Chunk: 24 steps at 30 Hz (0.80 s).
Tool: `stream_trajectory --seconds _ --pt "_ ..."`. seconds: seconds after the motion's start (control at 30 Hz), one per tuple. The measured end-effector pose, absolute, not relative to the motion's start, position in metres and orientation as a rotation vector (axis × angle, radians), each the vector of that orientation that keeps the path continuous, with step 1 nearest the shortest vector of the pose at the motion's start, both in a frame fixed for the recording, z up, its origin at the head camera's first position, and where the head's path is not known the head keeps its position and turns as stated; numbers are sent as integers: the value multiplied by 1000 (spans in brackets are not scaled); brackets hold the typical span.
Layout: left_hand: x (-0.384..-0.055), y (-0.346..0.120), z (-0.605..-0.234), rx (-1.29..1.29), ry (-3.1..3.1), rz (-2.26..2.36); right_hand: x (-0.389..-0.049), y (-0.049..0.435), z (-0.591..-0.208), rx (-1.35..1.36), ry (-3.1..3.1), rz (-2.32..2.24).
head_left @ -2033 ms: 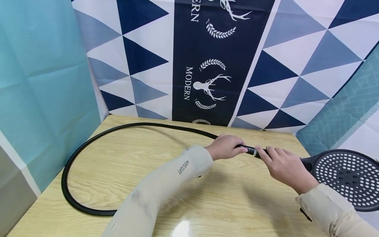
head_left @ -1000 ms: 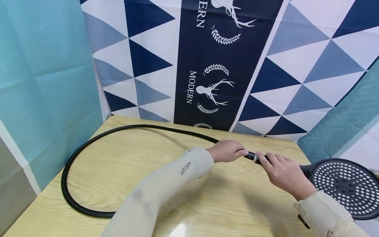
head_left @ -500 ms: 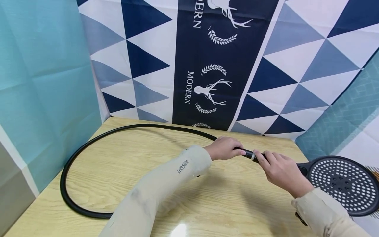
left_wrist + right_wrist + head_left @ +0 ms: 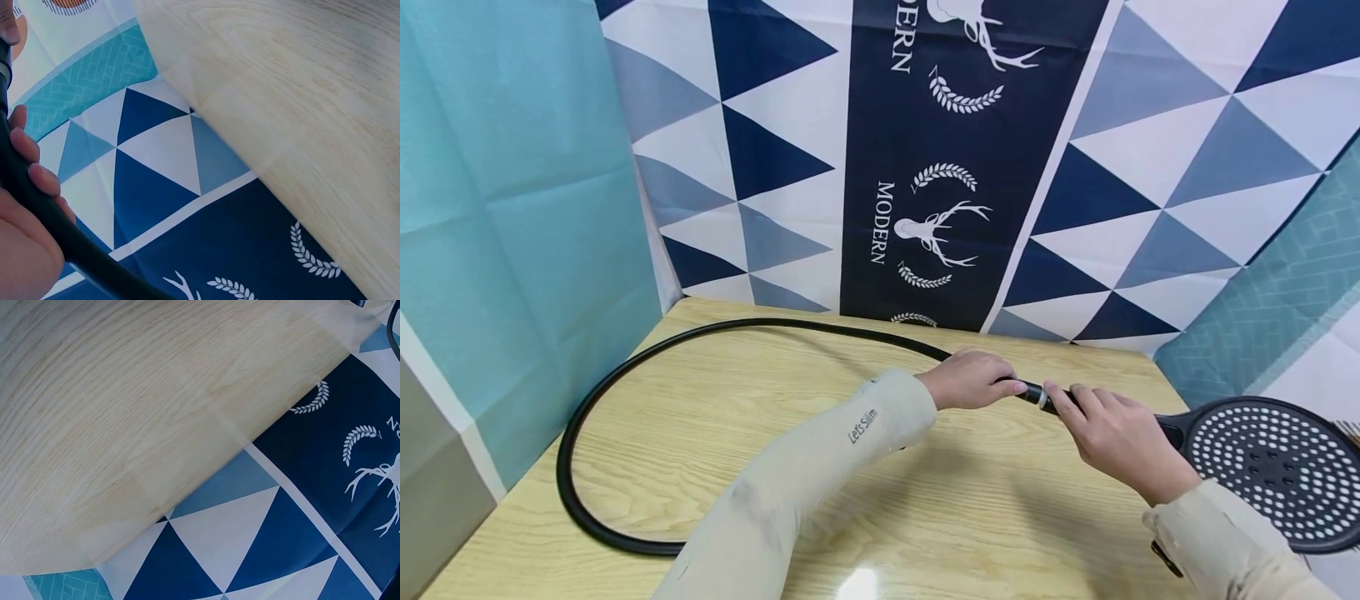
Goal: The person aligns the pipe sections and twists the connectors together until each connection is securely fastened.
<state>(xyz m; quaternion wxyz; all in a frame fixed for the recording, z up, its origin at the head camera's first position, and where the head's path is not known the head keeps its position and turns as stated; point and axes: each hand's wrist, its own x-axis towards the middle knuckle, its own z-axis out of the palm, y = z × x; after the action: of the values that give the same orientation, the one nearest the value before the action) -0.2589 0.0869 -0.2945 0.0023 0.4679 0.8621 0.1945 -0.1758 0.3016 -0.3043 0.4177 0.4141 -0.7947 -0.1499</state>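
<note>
Shower head (image 4: 1273, 471) by the table's (image 4: 970, 533) right edge looked light; your right hand (image 4: 1123, 437) sensibly gripped its handle (image 4: 1170, 427), left hand (image 4: 973, 379) its hose (image 4: 767, 322).

left hand (image 4: 28, 240) gripping black hose (image 4: 44, 214), wooden table (image 4: 281, 100)

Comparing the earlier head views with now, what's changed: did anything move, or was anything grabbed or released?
Nothing clearly moved, and nothing was taken hold of or let go; the whole head view shifts slightly. Unchanged: the left hand grips the hose, the right hand holds the shower head, and the hose's loop lies on the table.
</note>
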Motion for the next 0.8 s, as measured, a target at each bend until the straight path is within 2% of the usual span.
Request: stream_trajectory --seconds 0.8 --pt "-261 85 -298 1404 2761 633 -184 302 -315 1074 -1981 -338"
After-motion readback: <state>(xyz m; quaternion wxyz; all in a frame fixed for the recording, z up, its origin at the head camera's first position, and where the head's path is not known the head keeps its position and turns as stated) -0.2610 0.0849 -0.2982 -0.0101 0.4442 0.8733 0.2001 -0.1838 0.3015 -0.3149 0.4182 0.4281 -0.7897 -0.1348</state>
